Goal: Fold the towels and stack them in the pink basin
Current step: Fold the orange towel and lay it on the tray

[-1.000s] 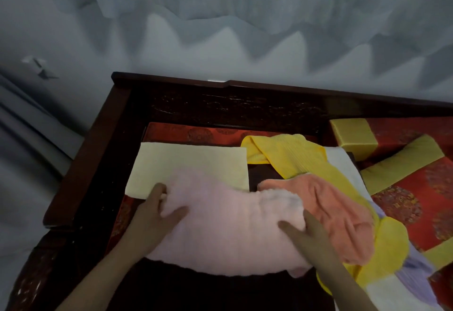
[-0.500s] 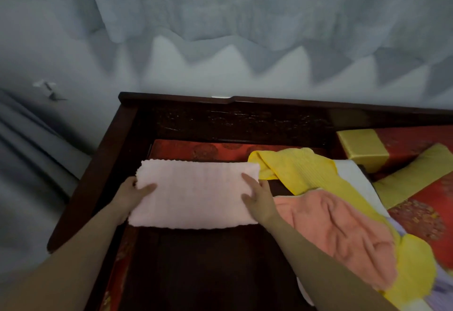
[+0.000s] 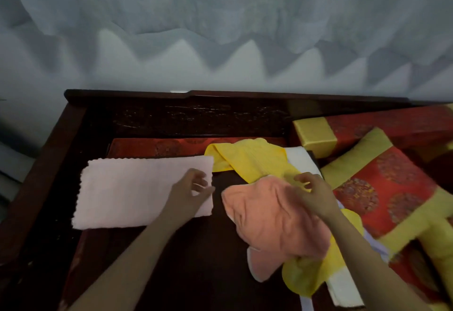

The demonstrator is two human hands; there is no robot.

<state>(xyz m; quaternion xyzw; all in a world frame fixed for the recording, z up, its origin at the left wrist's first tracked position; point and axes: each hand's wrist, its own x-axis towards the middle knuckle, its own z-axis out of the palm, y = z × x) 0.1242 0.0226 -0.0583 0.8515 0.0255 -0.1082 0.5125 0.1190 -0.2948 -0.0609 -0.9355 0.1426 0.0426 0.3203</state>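
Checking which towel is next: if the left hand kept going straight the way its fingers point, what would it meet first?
The left hand points right, across a narrow dark gap, so it would likely meet the orange towel first, near its left edge. Its height is unclear.

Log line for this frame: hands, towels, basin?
left hand: open over folded pink towel | right hand: reaching at peach towel | basin: not in view

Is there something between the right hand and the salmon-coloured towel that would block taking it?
Nothing visible does. The right hand hangs with fingers curled right at the far edge of the salmon towel, which lies on top of the yellow towel, uncovered. The left hand is beside it, over the folded pink towel.
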